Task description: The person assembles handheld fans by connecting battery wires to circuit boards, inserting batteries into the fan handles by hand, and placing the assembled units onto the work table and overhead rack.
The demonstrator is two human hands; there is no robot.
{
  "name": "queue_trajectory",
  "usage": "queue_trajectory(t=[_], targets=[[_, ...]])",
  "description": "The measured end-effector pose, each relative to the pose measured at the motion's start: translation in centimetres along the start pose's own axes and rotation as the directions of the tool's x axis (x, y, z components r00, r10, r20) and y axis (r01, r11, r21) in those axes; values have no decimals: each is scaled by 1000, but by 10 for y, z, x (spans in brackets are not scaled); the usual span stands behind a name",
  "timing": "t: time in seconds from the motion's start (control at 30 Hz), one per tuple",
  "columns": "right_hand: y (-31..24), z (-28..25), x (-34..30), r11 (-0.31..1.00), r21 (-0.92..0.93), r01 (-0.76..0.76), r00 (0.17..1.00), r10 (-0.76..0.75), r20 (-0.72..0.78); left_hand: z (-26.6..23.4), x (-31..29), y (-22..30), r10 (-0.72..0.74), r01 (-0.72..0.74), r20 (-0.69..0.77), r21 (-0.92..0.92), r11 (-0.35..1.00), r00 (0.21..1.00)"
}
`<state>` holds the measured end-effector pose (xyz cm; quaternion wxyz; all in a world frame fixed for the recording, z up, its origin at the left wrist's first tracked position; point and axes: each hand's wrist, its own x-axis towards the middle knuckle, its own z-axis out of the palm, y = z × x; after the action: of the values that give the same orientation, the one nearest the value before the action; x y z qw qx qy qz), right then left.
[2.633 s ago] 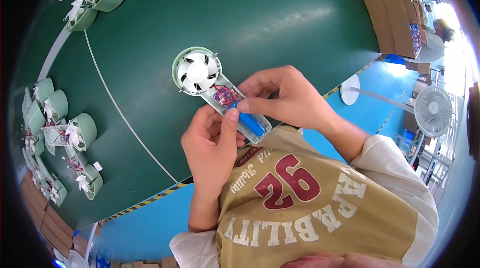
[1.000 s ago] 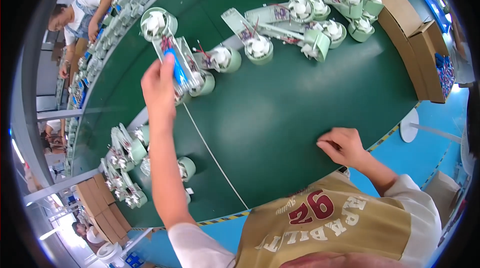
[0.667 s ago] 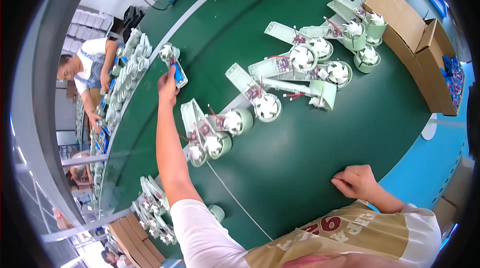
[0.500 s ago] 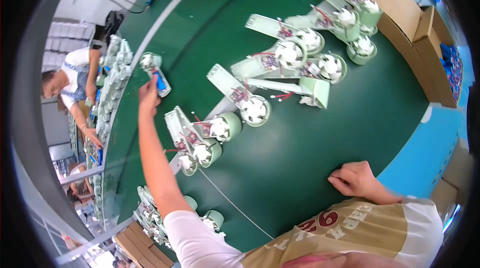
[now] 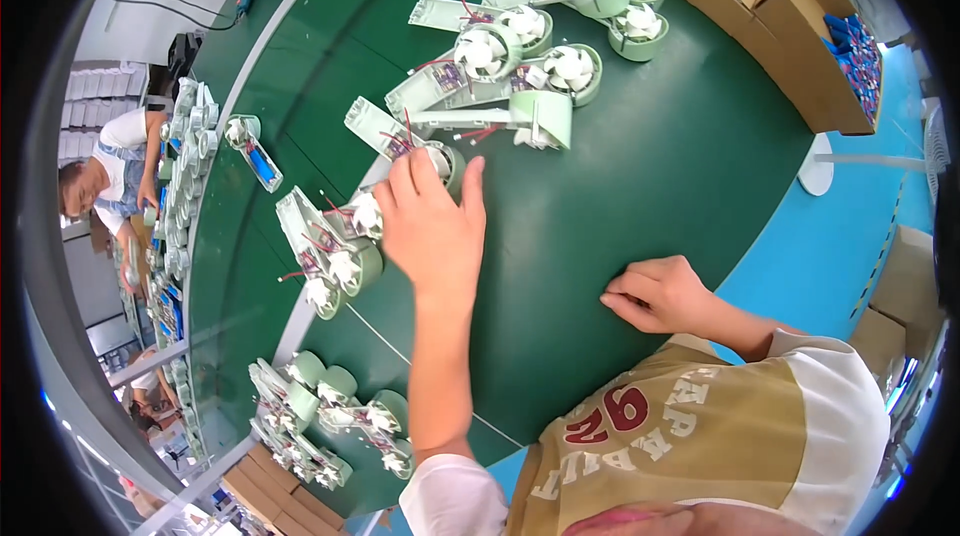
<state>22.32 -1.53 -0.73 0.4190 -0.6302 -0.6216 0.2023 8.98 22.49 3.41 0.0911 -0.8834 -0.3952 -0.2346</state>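
Left of centre, left hand splays over a round pale-green plastic fan, maybe touching; near right, right hand curled.

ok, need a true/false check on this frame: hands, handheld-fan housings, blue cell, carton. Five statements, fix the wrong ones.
1. The left hand is over a pale-green handheld-fan housing. True.
2. The right hand holds a fan housing. False: it is curled over the green table, with no housing in it.
3. A housing with a blue cylindrical cell in its handle lies on the table, in neither hand. True.
4. The cardboard carton with the blue-and-red parts is closed. False: its top is open and the parts show.
5. The fan blades are red. False: they are white; the thin wires are red.
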Motion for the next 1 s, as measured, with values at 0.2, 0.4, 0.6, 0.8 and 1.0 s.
queue_trajectory(t=[0.2,0.4,0.6,0.8,1.0], targets=[[6,-7,-8,997,48,52,997,-54,47,-19,-83,28,-112,105,-55,-115,988,992],[2,-46,7,987,159,1,991,-22,133,-76,-158,19,88,-31,122,-407,913,989],[-10,-51,55,989,148,-15,974,-19,227,-89,-128,-29,381,-216,295,-466,858,876],[-31,-28,89,924,202,-326,838,183,514,-89,-117,-27,379,-271,267,-365,891,886],[-39,-21,108,868,101,-486,717,330,614,-88,-161,5,-48,19,-45,-503,864,998]])
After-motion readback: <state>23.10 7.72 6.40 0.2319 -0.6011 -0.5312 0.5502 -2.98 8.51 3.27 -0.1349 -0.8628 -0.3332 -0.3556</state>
